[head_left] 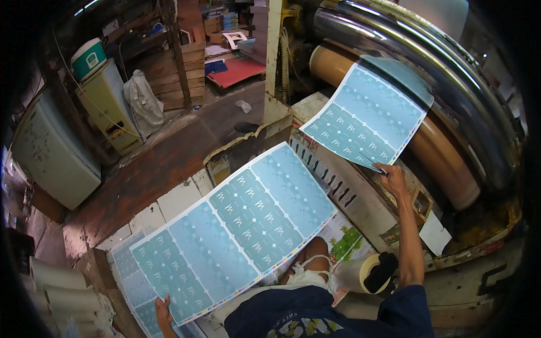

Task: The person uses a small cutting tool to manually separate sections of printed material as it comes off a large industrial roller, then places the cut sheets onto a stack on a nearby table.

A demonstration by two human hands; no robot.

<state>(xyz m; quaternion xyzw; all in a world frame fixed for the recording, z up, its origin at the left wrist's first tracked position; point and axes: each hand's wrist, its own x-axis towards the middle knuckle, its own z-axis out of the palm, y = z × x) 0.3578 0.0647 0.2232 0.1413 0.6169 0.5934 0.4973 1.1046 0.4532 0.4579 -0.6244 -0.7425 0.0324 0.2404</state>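
Note:
A large printed sheet (194, 239) in blue and teal blocks with white marks lies slanted across the work surface before me. My left hand (163, 311) pinches its near left edge, close to a second printed sheet (127, 265) partly covered beneath. Another printed sheet (369, 110) hangs out from between the machine's rollers at the upper right. At its lower corner my right hand (393, 180) is closed around a small, thin, pointed tool (381, 169). The tool's tip meets or nearly meets that sheet's edge; its exact kind is too small to tell.
A shiny metal roller (394, 42) and a brown roller (445, 158) fill the right side. Beside my right forearm stands a roll of clear film (360, 273) with a black object on it. Paper rolls (65, 298) lie at the lower left; a red board (239, 70) is farther back.

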